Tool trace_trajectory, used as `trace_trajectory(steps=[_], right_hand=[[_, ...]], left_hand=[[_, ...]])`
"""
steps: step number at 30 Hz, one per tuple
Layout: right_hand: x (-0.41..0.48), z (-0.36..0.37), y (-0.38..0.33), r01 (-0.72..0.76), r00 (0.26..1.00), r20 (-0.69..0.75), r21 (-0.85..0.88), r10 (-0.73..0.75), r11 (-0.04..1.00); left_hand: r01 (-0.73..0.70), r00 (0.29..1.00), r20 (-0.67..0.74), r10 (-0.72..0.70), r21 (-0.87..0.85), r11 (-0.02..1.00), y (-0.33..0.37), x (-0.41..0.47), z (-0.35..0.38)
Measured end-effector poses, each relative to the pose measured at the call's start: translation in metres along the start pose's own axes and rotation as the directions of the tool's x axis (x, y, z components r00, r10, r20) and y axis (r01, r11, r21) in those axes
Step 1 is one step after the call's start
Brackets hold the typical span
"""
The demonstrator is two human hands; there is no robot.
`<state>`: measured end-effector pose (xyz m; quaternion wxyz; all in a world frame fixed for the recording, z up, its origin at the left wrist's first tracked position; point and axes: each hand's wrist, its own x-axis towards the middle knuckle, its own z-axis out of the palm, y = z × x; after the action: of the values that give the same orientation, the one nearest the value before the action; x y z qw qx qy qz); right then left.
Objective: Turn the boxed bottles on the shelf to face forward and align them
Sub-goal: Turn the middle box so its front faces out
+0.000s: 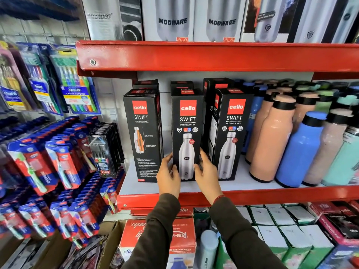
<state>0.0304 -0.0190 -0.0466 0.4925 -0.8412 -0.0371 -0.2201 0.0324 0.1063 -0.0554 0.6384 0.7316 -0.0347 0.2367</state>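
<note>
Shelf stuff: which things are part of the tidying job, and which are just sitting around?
Job: left box, middle box held by left hand and right hand, right box.
Sitting around: loose bottles, toothbrush packs, Modware boxes.

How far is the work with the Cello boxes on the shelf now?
Done, it seems: the right Cello Swift box shows its front, though slightly angled. In hand: the left hand and right hand grip the middle Cello Swift box, front panel forward. Left: the left Cello Swift box shows a different panel with a cutaway drawing and text, so it probably needs turning.
</note>
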Motion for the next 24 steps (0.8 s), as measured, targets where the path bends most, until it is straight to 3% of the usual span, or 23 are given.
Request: trace_trajectory(steps=[12, 17, 24], right_hand=[[-0.004, 0.004, 0.003, -0.015, 0.999, -0.051, -0.008, 0.014, 1.0], [-0.018, 0.007, 0.001, -0.017, 0.991, -0.131, 0.108, 0.031, 0.994], [-0.036, 0.011, -0.022, 0.185, 0.919, -0.372, 0.116, -0.13, 0.976]], left_hand=[[-0.009, 1.0, -0.013, 0.01, 0.039, 0.999, 0.001, 0.0, 0.0], [-0.007, 1.0, 0.012, 0.008, -0.05, 0.999, 0.001, -0.006, -0.003], [-0.176, 0.981, -0.091, 0.171, -0.052, 0.983, 0.007, -0.014, -0.025]])
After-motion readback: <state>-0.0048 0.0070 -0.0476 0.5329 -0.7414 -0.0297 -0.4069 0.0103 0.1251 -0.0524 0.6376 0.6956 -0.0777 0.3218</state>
